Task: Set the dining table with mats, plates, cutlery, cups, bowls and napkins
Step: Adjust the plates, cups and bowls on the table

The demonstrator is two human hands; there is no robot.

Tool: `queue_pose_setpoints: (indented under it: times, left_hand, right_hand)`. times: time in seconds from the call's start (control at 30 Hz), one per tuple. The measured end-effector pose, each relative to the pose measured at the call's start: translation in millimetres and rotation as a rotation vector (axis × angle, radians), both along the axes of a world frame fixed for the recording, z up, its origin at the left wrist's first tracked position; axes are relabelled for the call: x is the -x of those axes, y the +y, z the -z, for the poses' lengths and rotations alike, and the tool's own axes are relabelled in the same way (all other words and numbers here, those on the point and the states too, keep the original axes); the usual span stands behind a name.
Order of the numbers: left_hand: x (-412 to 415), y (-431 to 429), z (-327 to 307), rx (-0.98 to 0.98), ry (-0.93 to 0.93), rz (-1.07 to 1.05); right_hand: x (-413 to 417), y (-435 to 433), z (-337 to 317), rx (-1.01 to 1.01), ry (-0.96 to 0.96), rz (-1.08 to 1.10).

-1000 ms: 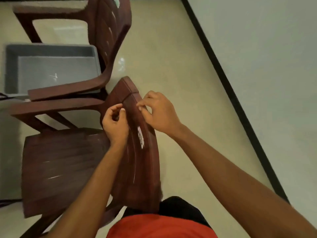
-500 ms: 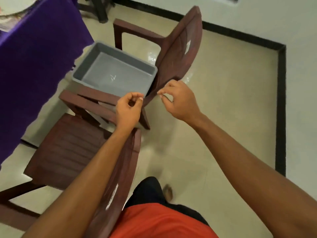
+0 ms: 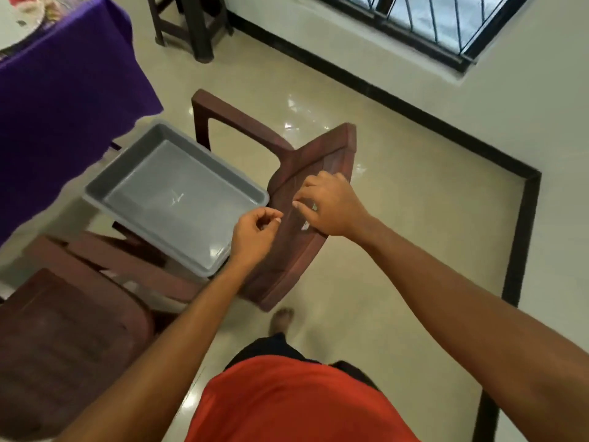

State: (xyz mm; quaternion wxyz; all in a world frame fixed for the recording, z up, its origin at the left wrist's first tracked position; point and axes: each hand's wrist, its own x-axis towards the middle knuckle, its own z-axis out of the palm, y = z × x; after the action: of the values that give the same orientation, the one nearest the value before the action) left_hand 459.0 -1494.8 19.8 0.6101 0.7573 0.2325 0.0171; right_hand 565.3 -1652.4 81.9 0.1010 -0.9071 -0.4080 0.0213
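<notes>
Both bare arms outstretched, left hand (image 3: 255, 234) curled beside the chair back (image 3: 334, 154), right hand (image 3: 331, 208) curled over it.

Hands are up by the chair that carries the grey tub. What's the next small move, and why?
Probably set both hands on the chair's backrest and grip it, to shift the chair. The right hand is over the backrest, contact unclear; the left hand, curled with nothing visible in it, is beside it. The grey tub on the seat looks empty.
</notes>
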Motion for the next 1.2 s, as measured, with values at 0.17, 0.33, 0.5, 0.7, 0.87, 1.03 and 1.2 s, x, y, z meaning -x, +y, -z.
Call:
queue_pose_setpoints:
  times: [0.17,0.33,0.5,0.7,0.87,1.03,1.2]
  left_hand:
    - [-80.7,-27.0,7.4,0.023,0.056,-0.037]
    - [-167.4,-36.1,19.4,-0.009,0.052,-0.110]
    - [-245.5,-38.8,29.9,-0.069,0.120,-0.251]
    - [-312.6,-38.9,43.0,-0.050,0.268,-0.537]
    - [-368.0,-23.7,42.9,0.000,0.312,-0.729]
    - [-422.6,27.8,60.0,0.051,0.294,-0.919]
    - [-474.0,125.4,68.1,0.063,0.278,-1.011]
  right_hand:
    - [-101.1,0.0,-3.7,0.038,0.021,-0.172]
    - [-199.2,10.7,3.8,0.142,0.242,-0.336]
    - [-279.1,28.4,24.7,0.177,0.515,-0.480]
    - [-364.9,43.0,37.1,0.211,0.705,-0.597]
    - [-445.5,96.0,43.2,0.249,0.725,-0.696]
    - [-515.2,187.5,62.1,0.298,0.690,-0.782]
    - [-576.6,303.9,65.5,0.339,0.647,-0.831]
